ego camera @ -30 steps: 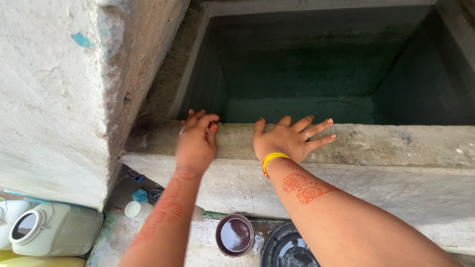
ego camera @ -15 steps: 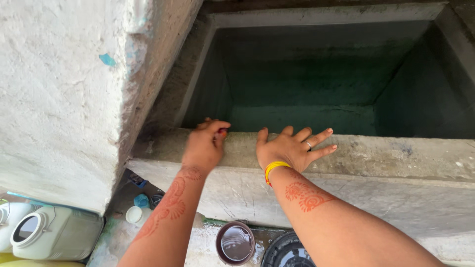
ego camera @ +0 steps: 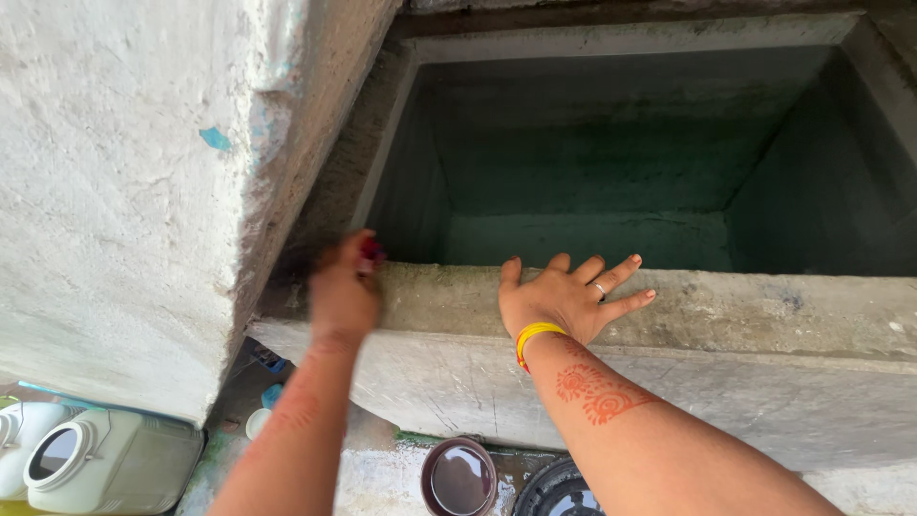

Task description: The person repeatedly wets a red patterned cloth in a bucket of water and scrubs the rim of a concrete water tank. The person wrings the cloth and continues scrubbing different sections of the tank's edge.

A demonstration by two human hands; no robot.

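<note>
A deep concrete tank (ego camera: pixel 630 162) with dark green inner walls fills the upper view. My right hand (ego camera: pixel 564 298) lies flat on the tank's near rim (ego camera: pixel 745 311), fingers spread, with a ring and a yellow bangle at the wrist. My left hand (ego camera: pixel 344 287) is blurred at the rim's left corner, next to the rough plastered wall (ego camera: pixel 143 191). Its fingers are curled, with a small red spot at the fingertips. I cannot tell whether it holds anything. Both forearms carry orange henna patterns.
Below the tank stand white plastic cans (ego camera: pixel 105 459) at the lower left, a small round dark pot (ego camera: pixel 458 478) and a black round object (ego camera: pixel 559 492) beside it. A small white cup (ego camera: pixel 256 422) and a blue bit lie on the wet ground.
My left hand has shifted left along the rim toward the corner and is now blurred. My right hand has stayed flat on the rim. The view has tilted slightly.
</note>
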